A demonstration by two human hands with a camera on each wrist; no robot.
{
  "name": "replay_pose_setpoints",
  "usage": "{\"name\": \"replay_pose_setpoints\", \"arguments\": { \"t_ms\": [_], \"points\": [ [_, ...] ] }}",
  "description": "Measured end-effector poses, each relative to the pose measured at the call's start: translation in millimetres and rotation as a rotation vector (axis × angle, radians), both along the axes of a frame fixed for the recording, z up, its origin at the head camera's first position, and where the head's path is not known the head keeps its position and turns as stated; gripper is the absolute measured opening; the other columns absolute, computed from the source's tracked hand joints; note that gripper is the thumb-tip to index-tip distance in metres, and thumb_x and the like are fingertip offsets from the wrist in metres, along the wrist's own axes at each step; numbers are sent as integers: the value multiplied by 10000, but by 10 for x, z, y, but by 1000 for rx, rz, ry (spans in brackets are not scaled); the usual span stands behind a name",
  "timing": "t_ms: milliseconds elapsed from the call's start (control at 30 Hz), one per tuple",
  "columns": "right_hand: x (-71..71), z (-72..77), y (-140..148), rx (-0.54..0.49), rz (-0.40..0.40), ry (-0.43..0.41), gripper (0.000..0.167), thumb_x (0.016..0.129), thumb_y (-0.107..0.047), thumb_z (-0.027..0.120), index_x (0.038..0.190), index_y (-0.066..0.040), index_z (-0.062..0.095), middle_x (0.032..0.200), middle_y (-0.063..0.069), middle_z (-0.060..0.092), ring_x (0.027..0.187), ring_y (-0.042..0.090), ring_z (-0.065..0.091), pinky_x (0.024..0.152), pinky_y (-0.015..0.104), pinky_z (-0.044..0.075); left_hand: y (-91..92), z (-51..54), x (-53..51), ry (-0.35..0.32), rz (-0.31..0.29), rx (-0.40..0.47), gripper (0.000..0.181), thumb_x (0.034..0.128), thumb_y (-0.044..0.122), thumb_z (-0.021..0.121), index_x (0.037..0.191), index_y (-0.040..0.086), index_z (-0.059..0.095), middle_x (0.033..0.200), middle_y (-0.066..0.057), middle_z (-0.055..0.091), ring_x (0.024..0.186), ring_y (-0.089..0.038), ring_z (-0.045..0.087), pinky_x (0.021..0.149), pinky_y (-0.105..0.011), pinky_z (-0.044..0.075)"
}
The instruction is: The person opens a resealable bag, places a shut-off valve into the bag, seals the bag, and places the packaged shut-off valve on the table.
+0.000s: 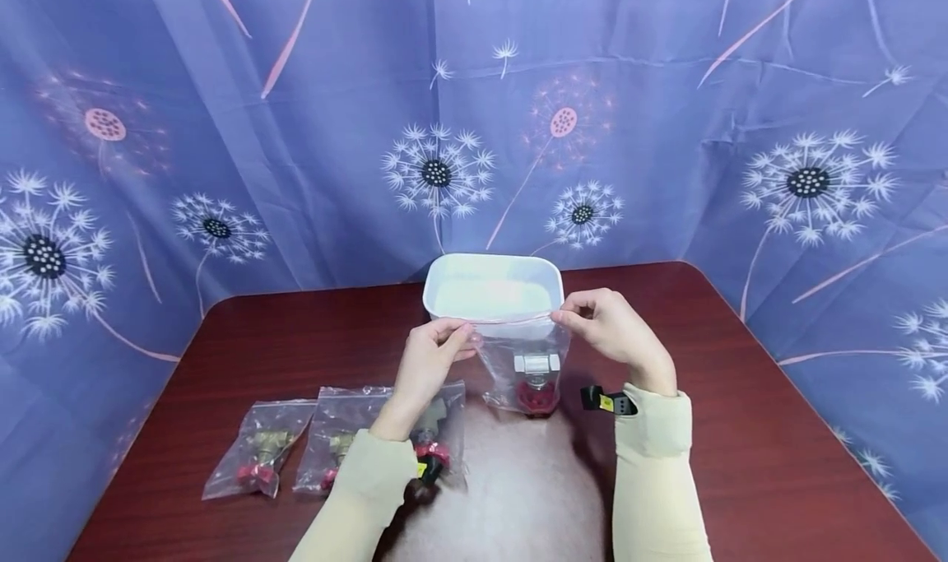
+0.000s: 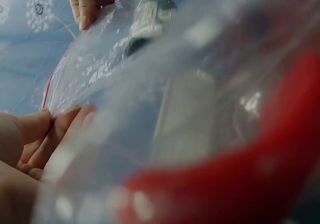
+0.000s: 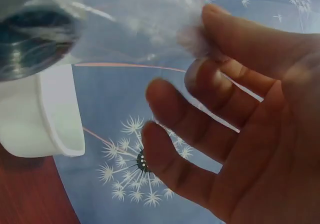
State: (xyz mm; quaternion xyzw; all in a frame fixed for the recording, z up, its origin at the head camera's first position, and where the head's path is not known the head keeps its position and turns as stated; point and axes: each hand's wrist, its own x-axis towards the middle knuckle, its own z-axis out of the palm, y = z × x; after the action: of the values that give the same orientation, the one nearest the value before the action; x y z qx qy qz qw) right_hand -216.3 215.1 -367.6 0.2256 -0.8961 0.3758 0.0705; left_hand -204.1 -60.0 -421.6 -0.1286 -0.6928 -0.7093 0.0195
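Both hands hold a clear zip bag (image 1: 499,369) upright by its top edge, in front of a white bin. Inside the bag is a valve with a silvery body (image 1: 536,364) above a dark red handwheel (image 1: 537,397). My left hand (image 1: 429,360) pinches the left end of the bag's edge between thumb and fingers. At the right end, my right hand (image 1: 615,332) pinches with thumb and index finger; its other fingers are loosely bent in the right wrist view. Blurred clear plastic and a red part (image 2: 225,189) fill much of the left wrist view.
The white bin (image 1: 492,308) stands at the table's back edge. On the left lie a bag with a brass valve (image 1: 270,440), a second bag (image 1: 341,401) with a red-handled valve, and a third bag (image 1: 453,397) partly behind the left arm. A patterned curtain (image 1: 333,175) surrounds the table (image 1: 748,455).
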Motion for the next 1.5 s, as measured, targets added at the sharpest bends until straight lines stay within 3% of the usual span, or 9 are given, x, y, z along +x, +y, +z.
{"name": "replay_pose_setpoints", "arguments": {
  "t_ms": [67, 267, 367, 567, 733, 967, 1200, 1300, 1500],
  "points": [
    [-2, -15, -3, 7, -9, 12, 251, 931, -228, 689, 697, -149, 648, 597, -71, 432, 570, 123, 377, 559, 280, 338, -2, 101, 69, 33, 24, -74, 197, 963, 76, 622, 1055, -87, 682, 935, -209, 707, 865, -318, 706, 800, -459, 550],
    [23, 8, -5, 43, -59, 18, 196, 947, -221, 661, 760, -164, 676, 644, -71, 506, 572, 116, 399, 565, 298, 357, -19, 114, 90, 123, 106, -276, 122, 943, 155, 671, 997, 74, 745, 884, -56, 731, 787, -212, 719, 724, -299, 567],
    [50, 44, 3, 33, -84, -5, 145, 966, -236, 633, 868, -157, 704, 733, -40, 580, 610, 148, 440, 589, 319, 381, -4, 96, 80, 152, 108, -318, 103, 946, 165, 667, 976, 104, 744, 870, -17, 730, 755, -129, 706, 706, -278, 563],
    [103, 108, -24, 15, -58, -3, 161, 976, -279, 622, 1000, -142, 702, 885, -32, 653, 746, 168, 538, 683, 338, 433, 36, 152, 110, 210, 73, -386, 105, 934, 190, 687, 1001, 130, 742, 893, 27, 732, 798, -138, 701, 686, -283, 549],
    [117, 176, -97, 34, -8, 59, 151, 974, -285, 625, 980, -150, 693, 851, -57, 625, 721, 137, 533, 679, 314, 435, 66, 179, 103, 325, 66, -405, 127, 913, 185, 712, 1010, 108, 741, 878, 1, 735, 814, -157, 701, 677, -298, 529],
    [155, 251, -254, 71, 131, 115, 93, 962, -292, 643, 941, -203, 663, 849, -94, 599, 731, 122, 540, 662, 301, 458, 63, 155, 145, 354, 86, -455, 79, 921, 179, 704, 969, 127, 738, 853, 56, 724, 736, -72, 646, 641, -274, 503],
    [185, 279, -350, 172, 194, 161, 176, 961, -296, 644, 1029, -138, 682, 984, -45, 645, 927, 146, 588, 827, 367, 459, 46, 143, 161, 413, 88, -487, 46, 934, 141, 681, 936, 121, 722, 825, 43, 711, 632, -51, 556, 567, -259, 462],
    [183, 300, -385, 198, 216, 171, 204, 941, -273, 674, 1053, -102, 674, 1016, -1, 656, 955, 180, 595, 848, 366, 454, 44, 138, 151, 417, 82, -481, 48, 941, 129, 669, 931, 113, 713, 813, 31, 705, 626, -64, 544, 560, -258, 449],
    [162, 334, -478, 279, 254, 196, 280, 892, -229, 737, 1095, -47, 675, 1068, 63, 656, 988, 237, 609, 870, 379, 465, 51, 131, 130, 358, 38, -425, 79, 953, 145, 655, 988, 91, 701, 863, -22, 718, 722, -76, 628, 646, -264, 502]
  ]
}}
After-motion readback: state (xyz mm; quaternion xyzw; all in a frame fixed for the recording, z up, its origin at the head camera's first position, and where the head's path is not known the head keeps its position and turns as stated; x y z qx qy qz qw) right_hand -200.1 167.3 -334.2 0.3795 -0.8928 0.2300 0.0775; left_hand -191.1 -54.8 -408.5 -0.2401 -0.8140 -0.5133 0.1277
